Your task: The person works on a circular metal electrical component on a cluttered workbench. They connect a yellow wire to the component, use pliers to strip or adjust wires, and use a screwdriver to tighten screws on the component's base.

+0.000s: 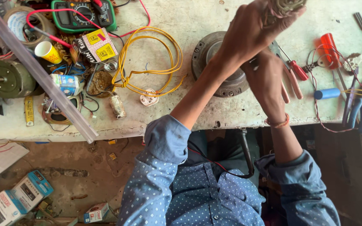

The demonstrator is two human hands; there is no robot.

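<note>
My left hand (252,33) is raised over the worn workbench (214,113), fingers closed around a brownish bundle of wire winding (285,6) at the top edge of the view. Just below it my right hand (269,83) lies back-up against the right rim of a round grey metal motor housing (208,58) that sits on the bench. Its fingers are hidden under my left hand, so its grip does not show. Both arms wear blue dotted sleeves.
A yellow wire loop (147,58) and a green multimeter (82,14) lie to the left. Red-handled pliers (294,73), a red screwdriver (327,50) and blue-handled pliers (357,113) lie on the right. A clear plastic strip (38,71) slants across the cluttered left end. Boxes (13,201) lie on the floor.
</note>
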